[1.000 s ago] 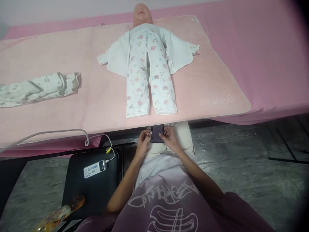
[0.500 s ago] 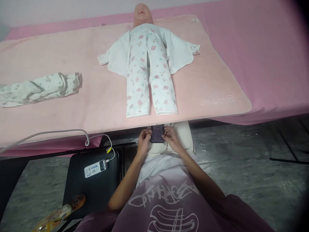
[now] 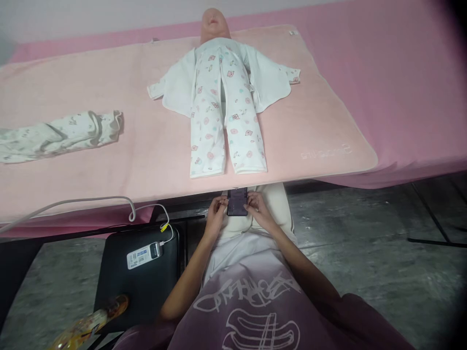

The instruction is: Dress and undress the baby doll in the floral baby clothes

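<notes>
A dark phone (image 3: pixel 237 202) lies over my lap, just below the table's front edge. My left hand (image 3: pixel 217 212) holds its left side with bent fingers, and my right hand (image 3: pixel 257 208) grips its right side, thumb near the screen. On the pink mat (image 3: pixel 146 146) above lies a baby doll (image 3: pixel 214 25) on its back. Printed white trousers (image 3: pixel 228 116) cover its front and legs area, and a white top (image 3: pixel 270 78) is spread out to both sides under them. Neither hand touches the doll or the clothes.
A rolled patterned cloth (image 3: pixel 62 136) lies at the mat's left. A white cable (image 3: pixel 109 198) runs over the table edge to a white device (image 3: pixel 144 255) on a black stool (image 3: pixel 138 291). A bottle-like yellow package (image 3: pixel 85 328) is at the lower left.
My left hand and forearm have shifted very slightly to the left. Both hands remain at the phone. The view has moved slightly; the doll and clothes lie as before.
</notes>
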`<state>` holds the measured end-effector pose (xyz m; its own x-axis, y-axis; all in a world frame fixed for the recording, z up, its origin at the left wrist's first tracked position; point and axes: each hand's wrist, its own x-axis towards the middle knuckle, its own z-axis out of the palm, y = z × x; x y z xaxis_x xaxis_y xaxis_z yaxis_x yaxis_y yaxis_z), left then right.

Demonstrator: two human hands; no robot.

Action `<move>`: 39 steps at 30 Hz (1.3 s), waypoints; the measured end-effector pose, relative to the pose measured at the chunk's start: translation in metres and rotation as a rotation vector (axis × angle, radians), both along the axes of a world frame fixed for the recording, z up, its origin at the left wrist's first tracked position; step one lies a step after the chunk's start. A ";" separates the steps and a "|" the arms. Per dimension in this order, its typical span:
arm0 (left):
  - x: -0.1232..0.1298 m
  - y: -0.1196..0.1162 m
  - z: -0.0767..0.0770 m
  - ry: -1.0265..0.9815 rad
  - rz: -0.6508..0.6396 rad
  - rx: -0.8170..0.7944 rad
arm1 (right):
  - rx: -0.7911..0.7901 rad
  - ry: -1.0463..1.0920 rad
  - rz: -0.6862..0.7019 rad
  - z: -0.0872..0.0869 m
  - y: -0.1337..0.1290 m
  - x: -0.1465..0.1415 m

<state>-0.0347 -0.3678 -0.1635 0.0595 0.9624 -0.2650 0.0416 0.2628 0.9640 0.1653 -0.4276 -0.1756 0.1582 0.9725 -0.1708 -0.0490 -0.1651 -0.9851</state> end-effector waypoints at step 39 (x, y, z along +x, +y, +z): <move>0.002 -0.003 -0.001 0.013 -0.002 0.061 | -0.044 -0.067 -0.129 0.000 0.013 -0.012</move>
